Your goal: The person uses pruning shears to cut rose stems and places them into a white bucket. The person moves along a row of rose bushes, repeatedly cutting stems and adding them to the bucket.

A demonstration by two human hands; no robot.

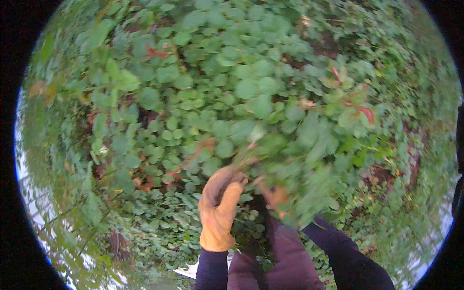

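Observation:
My left hand [219,208], in a tan work glove with darkened fingers, is curled with the thumb against the fingertips. Thin plant stems [247,159] come out at the top of its grip. Just to the right, my right hand [276,197] wears a similar glove and is blurred. Leafy green stems [308,181] cover much of it and hang over its outer side, blurred along with the hand. How its fingers close on them is partly hidden.
Dense round-leaved ground cover [203,83] spreads all around. Reddish leaves [366,113] stand out at right, and brown dry leaves [145,184] lie at left. My legs [290,253] in dark trousers are below. A white object [188,270] lies behind my left sleeve [212,270].

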